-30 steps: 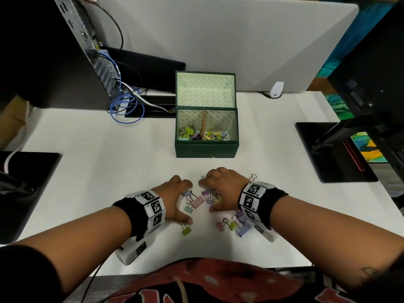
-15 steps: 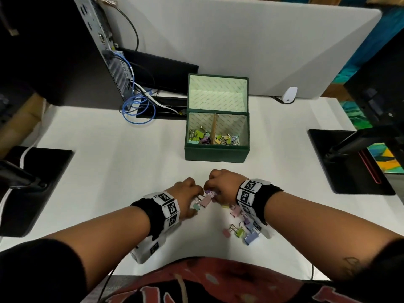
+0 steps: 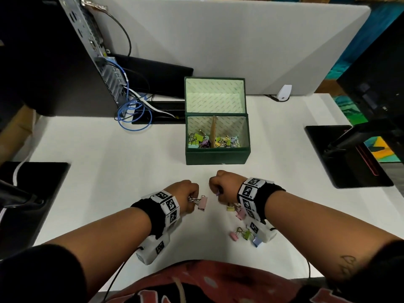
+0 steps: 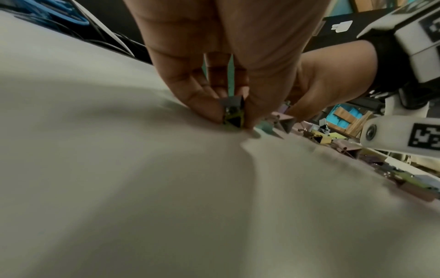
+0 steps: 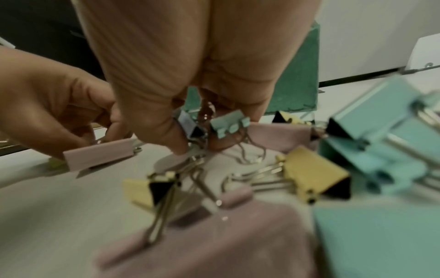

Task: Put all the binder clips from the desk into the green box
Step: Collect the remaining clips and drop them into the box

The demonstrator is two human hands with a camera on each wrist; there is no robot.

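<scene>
Clips already fill both compartments of the green box (image 3: 217, 157), which sits open with its lid tipped back at the far middle of the desk (image 3: 109, 171), so I judge the job past halfway. My left hand (image 3: 185, 193) is curled round a pink clip (image 3: 202, 202), held by its wire handles just above the desk, and the left wrist view shows a small green clip (image 4: 233, 120) pinched between its fingertips as well. My right hand (image 3: 223, 186) is closed on several small clips; the right wrist view shows a teal clip (image 5: 229, 124) and a blue-grey one caught between thumb and fingers. Left on the desk, near me and to the right, I see a yellow clip (image 3: 230, 207), a second pink one (image 3: 241, 214), and a loose group (image 3: 244, 235) of pink, green and blue by my right wrist. Both handfuls need carrying to the box, then those stragglers.
</scene>
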